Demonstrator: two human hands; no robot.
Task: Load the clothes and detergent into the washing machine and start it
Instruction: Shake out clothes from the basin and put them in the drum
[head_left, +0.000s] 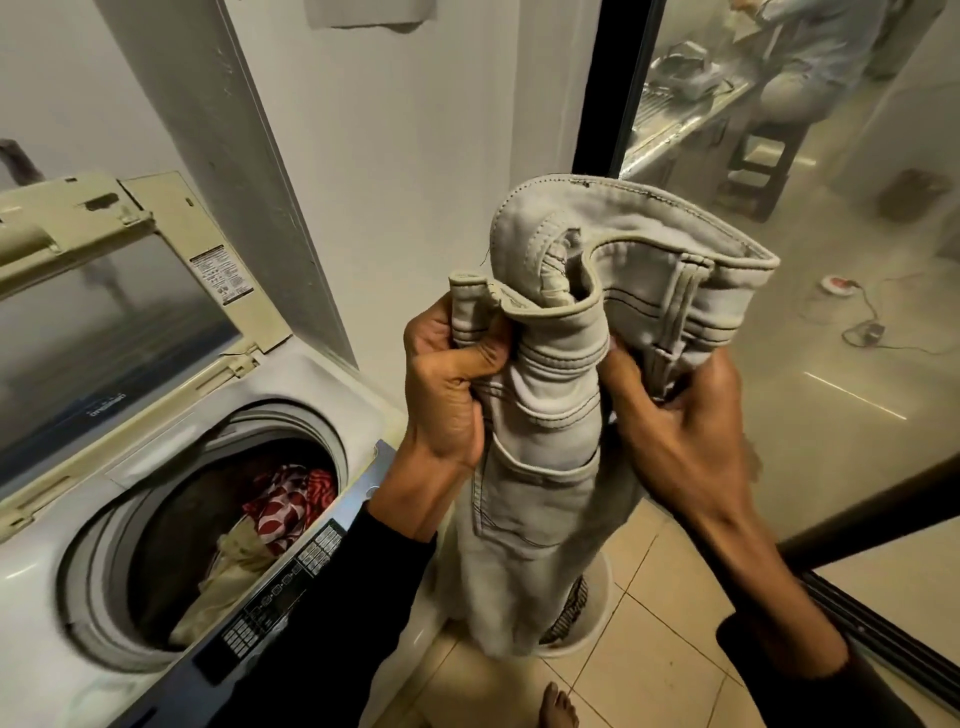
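We grip pale grey jeans (566, 395) by the waistband in our left hand (447, 384) and right hand (675, 415), above the tiled floor (649, 649), right of the open washing machine (156, 519).

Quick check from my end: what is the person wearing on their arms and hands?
Both hands, left and right, are bare: no gloves, and no rings or watch visible. Each arm wears a long black sleeve pushed back above the wrist, baring part of each forearm.
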